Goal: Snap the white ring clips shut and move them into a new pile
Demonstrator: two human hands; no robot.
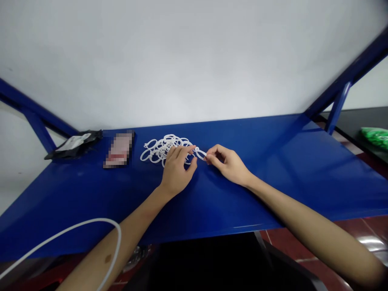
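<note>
A heap of white plastic rings (160,148) lies on the blue metal table (273,161) near the back wall. My left hand (177,169) rests at the heap's right edge, fingers curled over one ring. My right hand (228,163) sits just to the right and pinches the end of a white ring (200,153) that spans the gap between both hands. Both hands hold the same piece.
A blurred flat packet (119,150) lies left of the rings, and a black pouch with a white label (74,144) beyond it. A white cable (75,230) loops at the lower left. Blue frame struts rise at both sides. Green items (376,136) sit far right.
</note>
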